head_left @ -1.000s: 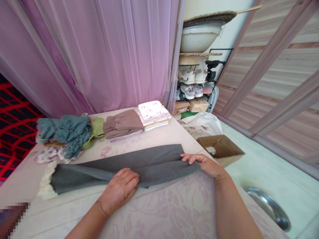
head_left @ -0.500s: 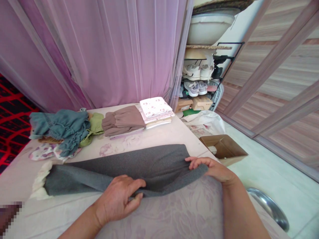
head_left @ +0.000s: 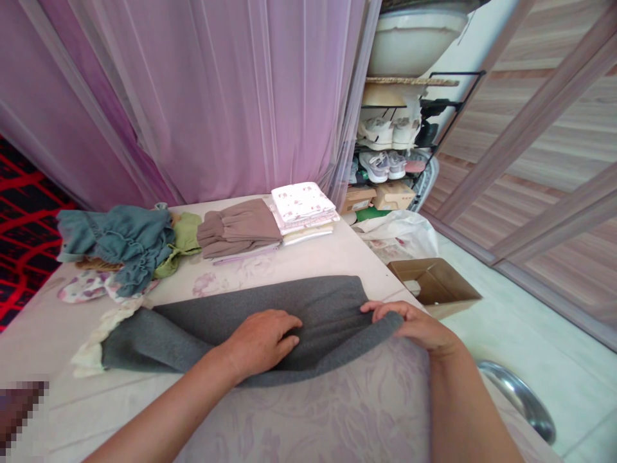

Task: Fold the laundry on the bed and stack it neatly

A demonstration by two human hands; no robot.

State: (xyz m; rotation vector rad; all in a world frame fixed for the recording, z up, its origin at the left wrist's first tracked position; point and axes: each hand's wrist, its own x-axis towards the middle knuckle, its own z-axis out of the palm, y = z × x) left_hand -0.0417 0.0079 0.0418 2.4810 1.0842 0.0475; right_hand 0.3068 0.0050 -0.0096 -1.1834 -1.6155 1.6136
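Observation:
A long grey garment [head_left: 270,308] lies stretched across the bed, one end trimmed with a cream ruffle [head_left: 96,341]. I cannot tell whether it is a skirt or trousers. My left hand [head_left: 265,341] rests on its middle, thumb apart from the lightly bent fingers, with no cloth visibly gripped. At the right end, my right hand [head_left: 409,325] grips the garment's edge, which curls up between thumb and fingers. The near edge of the cloth bows toward me between the two hands.
Folded brown clothing [head_left: 241,228] and a stack of white printed cloth [head_left: 303,202] lie along the bed's far side. Left of them is a heap with a blue-green garment [head_left: 120,241]. An opened cardboard box [head_left: 448,283] and a metal basin [head_left: 520,392] stand on the floor.
My left hand has let go of the near edge and moved forward and right onto the cloth. The ruffled end has shifted slightly right. My right hand keeps its hold.

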